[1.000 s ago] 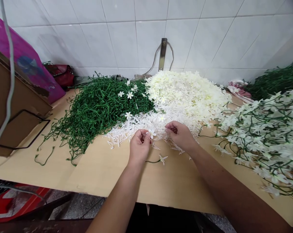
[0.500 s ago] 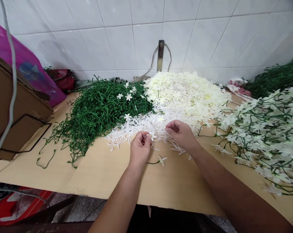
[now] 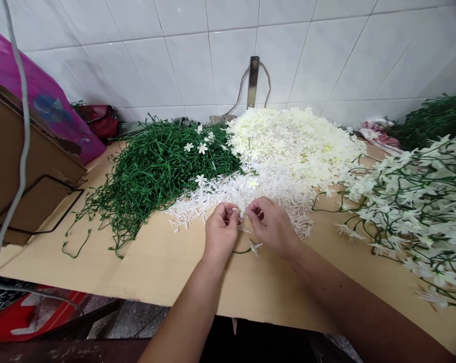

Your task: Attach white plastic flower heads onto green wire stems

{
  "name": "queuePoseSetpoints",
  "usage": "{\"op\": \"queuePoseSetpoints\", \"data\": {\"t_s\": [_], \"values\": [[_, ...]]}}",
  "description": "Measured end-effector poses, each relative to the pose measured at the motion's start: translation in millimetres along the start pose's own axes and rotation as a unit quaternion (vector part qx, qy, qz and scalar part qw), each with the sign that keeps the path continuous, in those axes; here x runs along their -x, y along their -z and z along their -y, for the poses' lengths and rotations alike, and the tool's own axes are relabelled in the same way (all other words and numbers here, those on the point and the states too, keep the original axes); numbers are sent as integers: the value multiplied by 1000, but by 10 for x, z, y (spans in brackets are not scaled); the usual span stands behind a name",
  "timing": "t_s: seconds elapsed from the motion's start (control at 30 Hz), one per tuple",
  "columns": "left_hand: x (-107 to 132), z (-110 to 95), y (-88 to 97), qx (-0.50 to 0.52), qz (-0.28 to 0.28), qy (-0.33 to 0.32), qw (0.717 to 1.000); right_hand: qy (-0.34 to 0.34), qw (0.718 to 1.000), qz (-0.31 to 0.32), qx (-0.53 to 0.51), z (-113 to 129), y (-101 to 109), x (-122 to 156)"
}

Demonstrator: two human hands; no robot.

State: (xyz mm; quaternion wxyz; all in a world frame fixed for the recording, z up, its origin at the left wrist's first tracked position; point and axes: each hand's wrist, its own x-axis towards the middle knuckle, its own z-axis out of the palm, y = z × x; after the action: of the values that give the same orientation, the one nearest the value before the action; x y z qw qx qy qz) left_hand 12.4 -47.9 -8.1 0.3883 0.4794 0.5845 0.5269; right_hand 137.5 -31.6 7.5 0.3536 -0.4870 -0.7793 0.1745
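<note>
A white artificial flower (image 3: 240,212) is pinched between the thumb and fingers of my left hand (image 3: 222,229). My right hand (image 3: 271,224) meets it from the right, thumb and finger pressed together at the petals. Whatever those fingertips hold is too small to make out. Below the hands, a finished-looking flower (image 3: 255,247) on a short green stem lies on the cardboard (image 3: 175,267). Just beyond my fingers spreads a heap of thin white stamen pieces (image 3: 228,192).
Behind lie a pile of green plastic stems (image 3: 163,161) and a mound of cream-white petals (image 3: 296,141). Stemmed white flowers (image 3: 413,201) crowd the right side. A cardboard box (image 3: 27,166), a pink bag (image 3: 57,111) and a hanging grey cable (image 3: 21,151) stand at left.
My right hand has moved left and down from the stamen heap to the flower in my left hand. The left hand stays nearly in place; the view has shifted slightly.
</note>
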Motion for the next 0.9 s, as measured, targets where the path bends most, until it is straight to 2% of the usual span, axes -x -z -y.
{"op": "queuePoseSetpoints", "data": {"t_s": [0.2, 0.3, 0.47, 0.67, 0.9], "values": [[34, -6, 27, -77, 2, -41, 996, 22, 998, -17, 60, 51, -45, 11], [46, -22, 34, -93, -1, -45, 995, 34, 997, -30, 58, 37, -81, 17], [28, -16, 7, -12, 0, -20, 1000, 44, 996, -62, 44, 4, -68, 19], [11, -48, -21, 71, -3, 17, 997, 35, 997, -56, 35, -2, -66, 24], [33, 14, 14, -44, 15, -45, 998, 38, 997, -44, 42, 19, -78, 22]]}}
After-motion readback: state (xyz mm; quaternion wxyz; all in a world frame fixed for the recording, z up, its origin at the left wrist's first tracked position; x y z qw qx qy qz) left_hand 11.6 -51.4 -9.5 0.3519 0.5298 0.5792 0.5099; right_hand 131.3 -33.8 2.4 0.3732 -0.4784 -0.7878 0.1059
